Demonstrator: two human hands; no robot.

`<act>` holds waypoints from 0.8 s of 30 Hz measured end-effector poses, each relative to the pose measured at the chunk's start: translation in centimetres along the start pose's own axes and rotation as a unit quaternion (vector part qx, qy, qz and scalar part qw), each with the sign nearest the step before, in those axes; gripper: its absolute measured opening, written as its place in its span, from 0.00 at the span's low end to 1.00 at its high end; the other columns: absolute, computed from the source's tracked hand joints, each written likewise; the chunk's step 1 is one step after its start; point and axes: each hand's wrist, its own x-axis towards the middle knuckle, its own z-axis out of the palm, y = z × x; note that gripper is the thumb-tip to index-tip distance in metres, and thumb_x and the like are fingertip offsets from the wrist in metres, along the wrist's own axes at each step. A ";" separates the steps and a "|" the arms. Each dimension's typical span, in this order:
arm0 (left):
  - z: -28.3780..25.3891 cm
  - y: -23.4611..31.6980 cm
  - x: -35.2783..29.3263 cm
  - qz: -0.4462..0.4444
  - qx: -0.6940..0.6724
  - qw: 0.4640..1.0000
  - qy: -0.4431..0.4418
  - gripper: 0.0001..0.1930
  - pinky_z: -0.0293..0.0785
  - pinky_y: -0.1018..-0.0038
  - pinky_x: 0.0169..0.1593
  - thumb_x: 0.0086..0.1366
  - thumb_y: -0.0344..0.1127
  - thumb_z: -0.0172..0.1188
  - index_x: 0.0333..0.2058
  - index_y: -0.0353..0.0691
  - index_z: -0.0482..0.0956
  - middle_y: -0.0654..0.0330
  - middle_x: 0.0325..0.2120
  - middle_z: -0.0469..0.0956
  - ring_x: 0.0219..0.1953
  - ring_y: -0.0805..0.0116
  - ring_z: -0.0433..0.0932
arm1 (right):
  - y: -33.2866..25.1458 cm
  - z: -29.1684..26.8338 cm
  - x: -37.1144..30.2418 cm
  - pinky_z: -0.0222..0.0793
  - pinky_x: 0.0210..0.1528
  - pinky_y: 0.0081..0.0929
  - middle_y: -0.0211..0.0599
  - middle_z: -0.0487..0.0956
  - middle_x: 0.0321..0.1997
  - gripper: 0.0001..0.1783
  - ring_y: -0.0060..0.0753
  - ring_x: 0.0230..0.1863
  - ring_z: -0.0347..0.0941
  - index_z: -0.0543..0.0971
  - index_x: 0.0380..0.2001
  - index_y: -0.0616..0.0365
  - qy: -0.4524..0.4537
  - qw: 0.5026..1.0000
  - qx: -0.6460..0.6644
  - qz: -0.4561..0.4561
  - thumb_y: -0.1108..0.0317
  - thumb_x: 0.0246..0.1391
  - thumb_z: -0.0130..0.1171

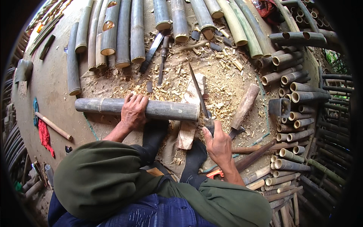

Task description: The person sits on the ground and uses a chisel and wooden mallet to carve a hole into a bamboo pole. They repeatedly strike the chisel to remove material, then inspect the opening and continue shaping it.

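My left hand [134,109] is closed over the top of a thick grey bamboo pole [166,109], which lies crosswise before me. The pole's right end rests on a pale wooden block [186,134] between my feet. In my right hand [218,142], the fingers wrap round the handle of a long, narrow knife [199,90]. Its dark blade points up and away, just past the pole's right end and apart from it. Part of the handle is hidden by my fingers.
Several bamboo poles [138,30] lie side by side at the far edge. A chisel [163,60] and a broad blade [152,53] lie among shavings [219,90]. Right of me are a round wooden mallet [245,106], a saw [249,160] and stacked bamboo pieces [289,164]. A red cloth [44,138] lies left.
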 end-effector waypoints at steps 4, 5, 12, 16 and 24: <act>0.8 0.2 -0.1 0.001 0.030 0.999 0.032 0.27 0.67 0.54 0.65 0.49 0.42 0.72 0.48 0.39 0.77 0.54 0.45 0.81 0.53 0.54 0.80 | 0.5 0.5 0.0 0.77 0.28 0.46 0.56 0.81 0.24 0.20 0.55 0.27 0.84 0.72 0.45 0.64 0.111 0.985 0.032 -0.128 0.56 0.70 0.62; 0.8 0.2 -0.2 -0.001 0.026 0.999 0.021 0.28 0.67 0.54 0.65 0.49 0.43 0.72 0.48 0.39 0.77 0.53 0.46 0.81 0.54 0.53 0.79 | 2.2 1.9 -0.2 0.77 0.28 0.47 0.56 0.81 0.23 0.19 0.56 0.27 0.84 0.71 0.45 0.64 0.063 0.996 0.004 -0.066 0.57 0.70 0.62; 0.3 0.7 -1.0 -0.008 0.031 0.999 0.044 0.29 0.67 0.55 0.65 0.50 0.42 0.70 0.51 0.37 0.77 0.53 0.48 0.81 0.56 0.53 0.78 | 1.4 0.5 -0.1 0.77 0.32 0.53 0.62 0.82 0.28 0.19 0.66 0.32 0.84 0.71 0.45 0.64 -0.031 0.998 -0.046 0.027 0.57 0.70 0.61; 0.4 0.7 -0.4 -0.016 0.026 0.999 0.043 0.27 0.67 0.56 0.64 0.51 0.41 0.69 0.51 0.37 0.77 0.53 0.48 0.81 0.55 0.54 0.79 | -1.8 -1.2 0.4 0.77 0.32 0.49 0.60 0.82 0.31 0.20 0.63 0.32 0.84 0.71 0.45 0.64 0.113 0.980 0.078 -0.142 0.56 0.69 0.62; 0.7 0.8 -0.4 -0.019 0.045 0.998 0.046 0.26 0.67 0.57 0.66 0.53 0.37 0.65 0.52 0.37 0.78 0.52 0.50 0.81 0.58 0.54 0.78 | 3.8 3.2 0.3 0.73 0.28 0.59 0.60 0.80 0.23 0.19 0.69 0.28 0.81 0.70 0.44 0.62 -0.036 0.996 -0.051 0.059 0.55 0.71 0.59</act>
